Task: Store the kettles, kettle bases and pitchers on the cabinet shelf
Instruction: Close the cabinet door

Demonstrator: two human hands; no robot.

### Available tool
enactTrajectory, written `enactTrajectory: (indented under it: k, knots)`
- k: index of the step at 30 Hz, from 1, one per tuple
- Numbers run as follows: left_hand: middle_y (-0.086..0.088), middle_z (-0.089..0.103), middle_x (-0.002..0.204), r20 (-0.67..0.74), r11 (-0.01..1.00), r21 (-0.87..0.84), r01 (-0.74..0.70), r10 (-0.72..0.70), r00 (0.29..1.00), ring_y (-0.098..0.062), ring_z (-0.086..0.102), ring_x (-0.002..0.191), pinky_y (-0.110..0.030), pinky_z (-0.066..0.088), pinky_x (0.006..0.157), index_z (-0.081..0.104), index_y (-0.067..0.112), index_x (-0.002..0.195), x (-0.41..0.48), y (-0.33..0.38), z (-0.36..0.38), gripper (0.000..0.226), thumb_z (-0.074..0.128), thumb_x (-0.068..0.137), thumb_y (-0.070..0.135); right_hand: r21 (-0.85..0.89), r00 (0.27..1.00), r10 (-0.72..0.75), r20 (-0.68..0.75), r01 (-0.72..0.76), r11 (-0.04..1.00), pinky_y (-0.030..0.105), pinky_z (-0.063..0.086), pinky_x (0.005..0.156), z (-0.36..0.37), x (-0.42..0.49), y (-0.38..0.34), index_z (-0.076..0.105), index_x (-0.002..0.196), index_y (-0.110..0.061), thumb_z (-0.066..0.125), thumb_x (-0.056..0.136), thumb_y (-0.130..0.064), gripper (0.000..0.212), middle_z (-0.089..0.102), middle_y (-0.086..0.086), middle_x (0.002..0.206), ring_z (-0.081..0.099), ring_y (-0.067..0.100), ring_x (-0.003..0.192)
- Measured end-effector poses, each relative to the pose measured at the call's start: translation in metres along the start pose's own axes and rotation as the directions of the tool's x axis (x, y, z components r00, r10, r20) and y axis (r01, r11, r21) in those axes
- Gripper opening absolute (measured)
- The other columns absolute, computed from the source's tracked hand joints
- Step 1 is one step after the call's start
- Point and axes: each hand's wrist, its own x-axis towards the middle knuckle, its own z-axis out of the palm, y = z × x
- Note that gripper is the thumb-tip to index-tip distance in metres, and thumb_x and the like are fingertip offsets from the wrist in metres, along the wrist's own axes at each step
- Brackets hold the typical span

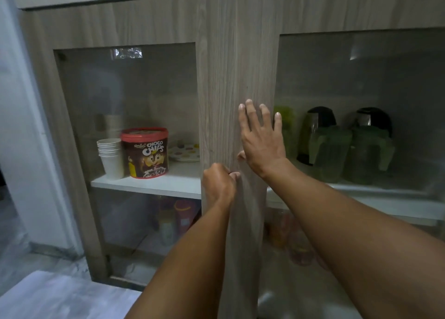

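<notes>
Both hands are on the cabinet doors where they meet at centre frame. The right hand [261,138] lies flat with fingers spread wide, palm on the wood stile of the right door [255,77], gripping nothing, just pressing. The left hand [218,186], at 7 o'clock from the right one, is curled nearly closed with fingertips pinched at the door edge; whether it holds a small pull or only the edge itself, cannot tell. The task items already sit behind the frosted glass at 3 o'clock of the hands: two dark kettles [317,128] at the back of the shelf [385,193], two green pitchers [330,155] in front of them, something pale green at the far left, probably another pitcher but the glass blurs it. Bases are not discernible. Storing looks about done, and the step in hand seems to be closing up. Risks: the left fingertips sit right in the seam and could get nipped if the right palm shoves hard; a slammed door could rattle the glass or jolt the front pitchers, which stand near the shelf lip. The left compartment holds a choco chips tub [144,152] and stacked paper cups [110,157], unaffected.
</notes>
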Motion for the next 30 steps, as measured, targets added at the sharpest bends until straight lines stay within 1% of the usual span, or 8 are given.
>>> enactTrajectory:
  k: [4, 7, 11, 13, 19, 23, 27, 30]
  knots:
    - [-0.002, 0.071, 0.074, -0.001, 1.000, -0.016, 0.000, 0.000, 1.000, -0.018, 0.069, 0.072, -0.029, 0.058, 0.071, 0.074, 0.014, 0.075, 0.017, 0.002, 0.015, 0.018, 0.081, 0.078, 0.031, -0.003, 1.000, 0.004, -0.007, -0.004, 1.000, 0.059, 0.018, 0.119, 0.015, 0.015, 0.004, -0.004, 0.158, -0.008, 0.073, 0.087, -0.024, 0.106, -0.002, 0.014, 0.166, 0.005, 0.041, 0.151]
    - [-0.002, 0.071, 0.072, 0.016, 1.000, -0.023, -0.010, 0.010, 1.000, -0.015, 0.070, 0.069, -0.032, 0.061, 0.068, 0.073, 0.014, 0.075, 0.028, 0.004, 0.027, 0.018, 0.081, 0.078, 0.029, -0.012, 1.000, 0.007, -0.005, -0.007, 1.000, 0.059, 0.018, 0.120, 0.027, 0.024, 0.004, -0.004, 0.158, -0.007, 0.071, 0.087, -0.019, 0.104, -0.002, 0.015, 0.166, 0.005, 0.042, 0.151]
    - [-0.002, 0.070, 0.073, 0.043, 0.999, -0.017, -0.045, 0.046, 0.998, -0.014, 0.069, 0.069, -0.025, 0.055, 0.063, 0.074, 0.012, 0.077, 0.037, 0.000, 0.033, 0.015, 0.079, 0.080, 0.026, 0.000, 0.999, 0.041, 0.003, -0.041, 0.999, 0.063, 0.014, 0.119, 0.033, 0.031, -0.001, -0.004, 0.158, -0.006, 0.074, 0.086, -0.025, 0.108, -0.003, 0.014, 0.166, 0.002, 0.045, 0.150]
    - [-0.003, 0.070, 0.075, 0.047, 0.998, -0.006, -0.055, 0.056, 0.997, -0.015, 0.069, 0.071, -0.026, 0.055, 0.062, 0.073, 0.012, 0.079, 0.038, 0.000, 0.032, 0.014, 0.077, 0.082, 0.025, -0.001, 0.999, 0.047, 0.006, -0.047, 0.999, 0.064, 0.014, 0.119, 0.032, 0.031, -0.004, -0.005, 0.158, -0.006, 0.075, 0.084, -0.025, 0.111, -0.004, 0.014, 0.166, 0.001, 0.046, 0.150]
    - [-0.004, 0.070, 0.078, 0.049, 0.999, 0.005, -0.047, 0.047, 0.998, -0.017, 0.068, 0.074, -0.026, 0.050, 0.056, 0.072, 0.011, 0.081, 0.037, 0.000, 0.032, 0.019, 0.079, 0.080, 0.028, -0.004, 1.000, 0.025, -0.005, -0.025, 1.000, 0.062, 0.019, 0.119, 0.026, 0.028, -0.001, -0.001, 0.159, -0.006, 0.070, 0.088, -0.011, 0.101, 0.000, 0.013, 0.166, 0.006, 0.045, 0.150]
    - [-0.005, 0.070, 0.083, 0.090, 0.998, 0.037, -0.042, 0.038, 0.995, -0.019, 0.068, 0.078, -0.028, 0.051, 0.060, 0.071, 0.009, 0.087, 0.039, 0.004, 0.032, 0.018, 0.077, 0.083, 0.026, -0.003, 1.000, 0.030, 0.003, -0.030, 1.000, 0.061, 0.020, 0.119, 0.025, 0.028, 0.000, 0.001, 0.159, -0.007, 0.069, 0.088, -0.010, 0.098, 0.001, 0.012, 0.167, 0.008, 0.044, 0.149]
    - [-0.008, 0.070, 0.091, 0.122, 0.998, 0.055, -0.030, 0.023, 0.992, -0.020, 0.067, 0.084, -0.032, 0.057, 0.072, 0.070, 0.008, 0.090, 0.038, 0.005, 0.027, 0.011, 0.069, 0.089, 0.019, 0.035, 0.999, 0.035, 0.016, -0.036, 0.999, 0.062, 0.017, 0.119, 0.023, 0.027, 0.000, -0.001, 0.159, -0.008, 0.068, 0.088, -0.009, 0.099, -0.001, 0.011, 0.166, 0.005, 0.044, 0.150]
    - [-0.009, 0.070, 0.093, 0.138, 0.996, 0.080, -0.030, 0.019, 0.990, -0.021, 0.067, 0.088, -0.035, 0.058, 0.078, 0.070, 0.007, 0.093, 0.031, 0.004, 0.020, 0.012, 0.065, 0.093, 0.017, 0.078, 0.998, 0.013, 0.055, -0.018, 0.997, 0.060, 0.016, 0.120, 0.014, 0.026, 0.005, -0.002, 0.159, -0.009, 0.067, 0.088, -0.011, 0.099, -0.003, 0.010, 0.167, 0.002, 0.043, 0.151]
